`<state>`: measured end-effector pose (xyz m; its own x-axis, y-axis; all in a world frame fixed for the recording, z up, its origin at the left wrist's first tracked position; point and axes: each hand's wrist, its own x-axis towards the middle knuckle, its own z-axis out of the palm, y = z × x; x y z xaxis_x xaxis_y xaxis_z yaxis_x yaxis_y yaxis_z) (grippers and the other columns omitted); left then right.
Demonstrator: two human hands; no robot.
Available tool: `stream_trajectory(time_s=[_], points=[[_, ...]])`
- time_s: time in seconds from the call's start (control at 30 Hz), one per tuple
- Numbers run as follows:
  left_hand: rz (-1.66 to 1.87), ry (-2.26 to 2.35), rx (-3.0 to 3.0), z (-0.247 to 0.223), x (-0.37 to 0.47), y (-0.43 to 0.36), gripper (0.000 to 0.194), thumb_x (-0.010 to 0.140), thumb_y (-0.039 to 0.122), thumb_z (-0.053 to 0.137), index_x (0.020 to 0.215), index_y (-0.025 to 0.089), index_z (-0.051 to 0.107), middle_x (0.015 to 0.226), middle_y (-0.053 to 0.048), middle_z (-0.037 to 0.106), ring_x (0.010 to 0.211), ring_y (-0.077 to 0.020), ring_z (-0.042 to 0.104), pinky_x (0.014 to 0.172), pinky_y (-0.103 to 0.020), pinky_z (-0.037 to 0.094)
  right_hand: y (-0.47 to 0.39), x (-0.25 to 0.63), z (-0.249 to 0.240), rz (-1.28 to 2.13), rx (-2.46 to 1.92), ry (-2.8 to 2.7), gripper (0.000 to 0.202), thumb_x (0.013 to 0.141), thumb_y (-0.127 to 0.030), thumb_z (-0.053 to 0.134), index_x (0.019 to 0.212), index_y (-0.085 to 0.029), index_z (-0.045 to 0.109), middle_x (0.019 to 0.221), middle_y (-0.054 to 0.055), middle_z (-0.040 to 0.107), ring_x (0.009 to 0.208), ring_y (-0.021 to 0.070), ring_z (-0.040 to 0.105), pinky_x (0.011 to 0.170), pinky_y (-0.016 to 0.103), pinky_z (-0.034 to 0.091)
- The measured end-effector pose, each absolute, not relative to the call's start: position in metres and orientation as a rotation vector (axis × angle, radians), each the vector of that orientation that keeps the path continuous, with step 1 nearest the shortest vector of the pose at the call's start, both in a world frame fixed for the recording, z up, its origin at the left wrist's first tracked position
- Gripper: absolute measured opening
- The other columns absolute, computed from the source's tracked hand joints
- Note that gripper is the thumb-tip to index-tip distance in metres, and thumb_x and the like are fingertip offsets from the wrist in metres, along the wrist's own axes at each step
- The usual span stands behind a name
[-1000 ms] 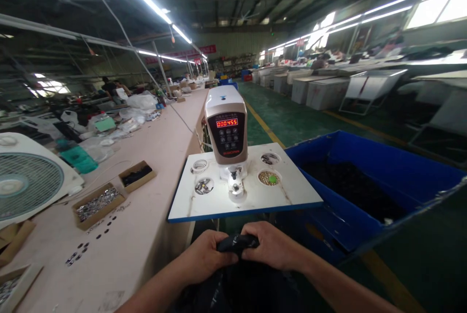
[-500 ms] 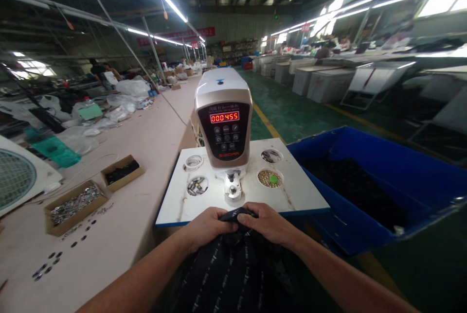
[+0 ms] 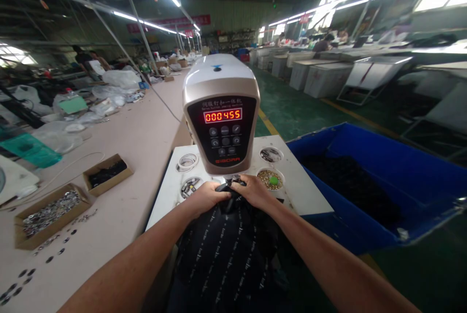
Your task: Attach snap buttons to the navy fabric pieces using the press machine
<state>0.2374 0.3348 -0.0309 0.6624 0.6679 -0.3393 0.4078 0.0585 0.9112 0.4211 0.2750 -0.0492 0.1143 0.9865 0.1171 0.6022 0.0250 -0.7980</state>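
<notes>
Black cloth with lines of small white lettering [image 3: 226,254] hangs down toward me from both hands. My left hand [image 3: 207,197] pinches its upper edge from the left. My right hand [image 3: 251,190] grips the same edge from the right, thumb on top. The held edge lies at the head of a white and gold button-fastening machine [image 3: 223,79], whose red display reads 000455. The hands and cloth hide most of the machine's lower pressing part. A white work plate [image 3: 299,186] surrounds it, with a round well of brass-coloured pieces [image 3: 265,174] and a green item to the right.
A large blue bin [image 3: 434,177] with dark cloth inside stands at the right. On the long table [image 3: 120,206] at left are a carton of metal rings [image 3: 51,213], a carton of black pieces [image 3: 107,175], scattered discs and plastic bags. People are in the background.
Both hands have moved forward with the cloth, from the plate's front edge to the machine's head. My view has also come nearer to the machine. The display number is the same.
</notes>
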Motion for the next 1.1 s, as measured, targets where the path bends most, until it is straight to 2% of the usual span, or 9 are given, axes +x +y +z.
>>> stream_trajectory(time_s=[0.17,0.37,0.53,0.8,1.1], points=[[0.254,0.936,1.574,-0.033,0.238,0.344,0.035,0.071,0.041,0.071,0.092,0.014,0.072,0.08,-0.002,0.072,0.073,-0.0204,0.062,0.072,-0.03,0.045,0.285,0.421,-0.045,0.647,-1.666,-1.61,0.025,0.084,-0.034,0.057,0.079,-0.016,0.074,0.078,0.001,0.072,0.069,0.017,0.06,0.061,0.024,0.036],[0.255,0.934,1.451,-0.037,0.239,0.35,0.035,0.068,0.041,0.075,0.089,0.014,0.073,0.085,-0.004,0.074,0.078,-0.0219,0.064,0.078,-0.032,0.048,0.29,0.422,-0.044,0.66,-1.675,-1.615,0.025,0.084,-0.034,0.057,0.081,-0.017,0.074,0.082,0.004,0.074,0.072,0.0193,0.061,0.06,0.025,0.037],[0.211,0.912,1.307,-0.047,0.238,0.355,0.043,0.064,0.042,0.08,0.096,0.014,0.071,0.089,-0.006,0.074,0.08,-0.0234,0.067,0.081,-0.035,0.049,0.293,0.422,-0.052,0.598,-1.729,-1.659,0.027,0.085,-0.036,0.056,0.081,-0.016,0.074,0.08,0.005,0.073,0.073,0.0195,0.062,0.06,0.025,0.036],[0.331,0.911,1.535,-0.053,0.227,0.355,0.042,0.069,0.048,0.077,0.091,0.015,0.061,0.082,-0.002,0.069,0.077,-0.0197,0.063,0.073,-0.029,0.046,0.293,0.419,-0.063,0.46,-1.912,-1.657,0.034,0.088,-0.041,0.056,0.107,-0.017,0.072,0.09,0.008,0.074,0.082,0.0215,0.065,0.067,0.026,0.04],[0.329,0.87,1.477,-0.057,0.223,0.358,0.046,0.066,0.043,0.08,0.095,0.016,0.057,0.087,-0.003,0.068,0.078,-0.0193,0.064,0.074,-0.03,0.046,0.289,0.42,-0.064,0.399,-1.965,-1.726,0.036,0.094,-0.042,0.05,0.115,-0.018,0.067,0.096,0.01,0.075,0.092,0.0247,0.068,0.073,0.028,0.041]])
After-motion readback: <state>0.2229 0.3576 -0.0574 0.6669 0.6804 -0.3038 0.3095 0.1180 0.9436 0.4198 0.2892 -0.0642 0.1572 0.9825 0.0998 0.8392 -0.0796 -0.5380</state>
